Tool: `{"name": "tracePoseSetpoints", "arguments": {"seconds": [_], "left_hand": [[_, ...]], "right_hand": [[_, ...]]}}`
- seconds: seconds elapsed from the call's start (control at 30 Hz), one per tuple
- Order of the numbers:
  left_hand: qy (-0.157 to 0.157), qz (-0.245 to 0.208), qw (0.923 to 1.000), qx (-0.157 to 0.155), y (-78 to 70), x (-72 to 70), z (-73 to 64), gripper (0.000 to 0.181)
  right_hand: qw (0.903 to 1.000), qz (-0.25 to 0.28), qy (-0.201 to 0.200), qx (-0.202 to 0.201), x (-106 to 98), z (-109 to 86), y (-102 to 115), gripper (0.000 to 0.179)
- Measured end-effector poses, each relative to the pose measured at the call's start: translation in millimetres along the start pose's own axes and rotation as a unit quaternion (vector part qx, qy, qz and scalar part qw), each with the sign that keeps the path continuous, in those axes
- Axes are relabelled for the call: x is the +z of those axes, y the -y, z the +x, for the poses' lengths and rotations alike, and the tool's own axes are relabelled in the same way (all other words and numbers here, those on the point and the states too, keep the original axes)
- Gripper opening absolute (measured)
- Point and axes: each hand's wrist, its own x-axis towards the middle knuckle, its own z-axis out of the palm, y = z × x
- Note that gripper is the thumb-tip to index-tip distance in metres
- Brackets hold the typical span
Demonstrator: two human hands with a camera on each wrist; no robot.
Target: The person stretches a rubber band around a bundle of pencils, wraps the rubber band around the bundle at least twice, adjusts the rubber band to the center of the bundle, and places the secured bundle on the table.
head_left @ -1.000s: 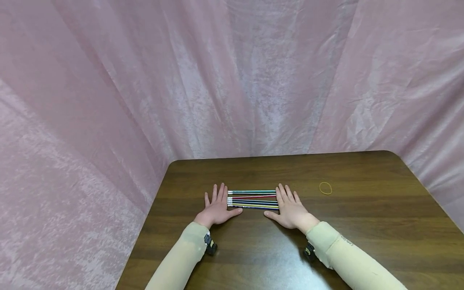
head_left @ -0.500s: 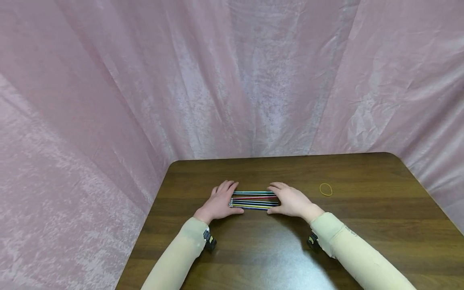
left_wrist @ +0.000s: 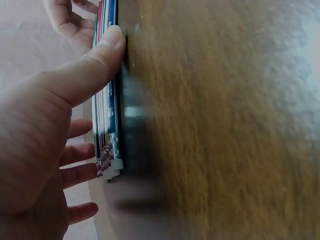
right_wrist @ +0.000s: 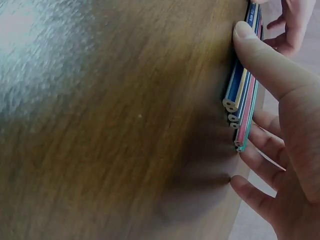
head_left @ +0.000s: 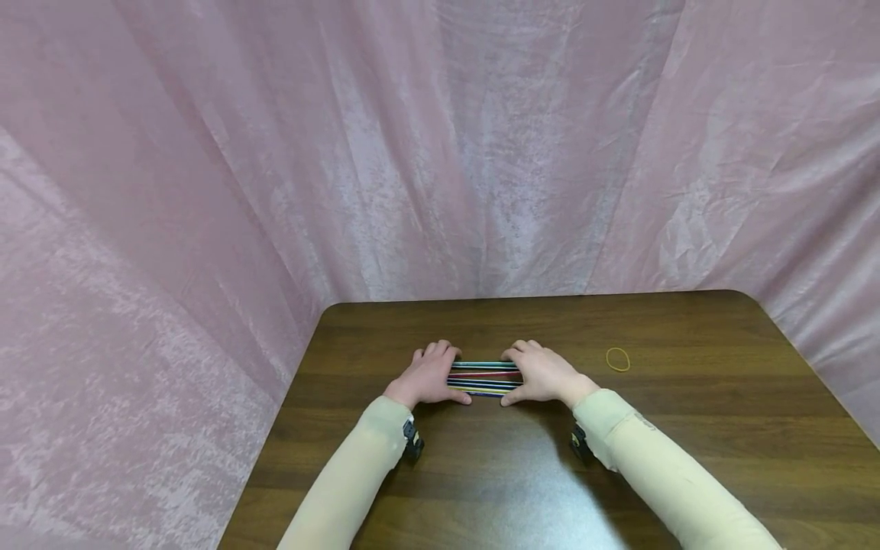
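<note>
Several unsharpened pencils (head_left: 484,384) lie side by side across the table, in blue, yellow, black, red and green. My left hand (head_left: 428,377) spans their eraser end, thumb along the near side and curled fingers at the far side. At the opposite end my right hand (head_left: 545,375) holds them the same way. In the left wrist view, white ferrules and erasers of the pencils (left_wrist: 111,120) sit below the thumb, slightly uneven. Flat, uncut ends of the pencils (right_wrist: 242,102) show in the right wrist view, staggered. Both palms cover parts of the row in the head view.
A yellow rubber band (head_left: 618,371) lies to the right of my right hand. The brown wooden table (head_left: 495,473) has rounded far corners. Pink curtains (head_left: 454,153) hang behind its far edge and to the sides.
My flat, spread hands have curled round the two ends of the pencils and come closer together. The left hand has shifted right. The rubber band has stayed put.
</note>
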Motion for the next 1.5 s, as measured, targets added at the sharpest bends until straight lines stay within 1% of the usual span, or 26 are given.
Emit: {"name": "tracePoseSetpoints", "arguments": {"seconds": [0.13,0.27,0.5,0.7,0.83,1.07,1.23,1.37,1.5], "left_hand": [[-0.006,-0.01,0.9999,0.0,-1.4,-1.5,1.9,0.095],[-0.008,-0.018,0.9998,-0.003,-3.4,0.6,5.2,0.089],[0.002,-0.037,0.9988,-0.031,-4.5,6.1,13.0,0.082],[0.009,-0.041,0.9981,-0.045,-4.2,8.1,13.6,0.074],[0.006,-0.049,0.998,-0.04,-6.7,5.0,10.8,0.065],[0.01,-0.04,0.9985,-0.035,-8.7,1.7,5.9,0.053],[0.013,-0.041,0.9987,-0.029,-9.8,1.2,5.6,0.048],[0.02,-0.039,0.9987,-0.026,-12.0,-0.9,4.0,0.047],[0.021,-0.034,0.9989,-0.024,-14.0,-2.2,2.1,0.044]], "right_hand": [[0.9999,0.007,0.003,0.009,0.1,3.6,1.6,0.077],[0.9997,0.004,0.008,0.021,1.2,5.5,2.1,0.077],[0.9993,-0.009,0.009,0.034,2.2,5.3,7.4,0.07],[0.9991,-0.011,0.009,0.039,2.6,4.1,12.4,0.061],[0.999,-0.011,0.011,0.042,0.8,3.8,13.0,0.056],[0.999,-0.014,0.026,0.035,-2.3,2.8,13.5,0.045],[0.9985,-0.021,0.04,0.032,-1.6,2.8,14.8,0.042],[0.9977,-0.016,0.055,0.037,-0.4,2.8,15.9,0.04],[0.9973,-0.009,0.061,0.041,0.1,1.5,18.7,0.038]]}}
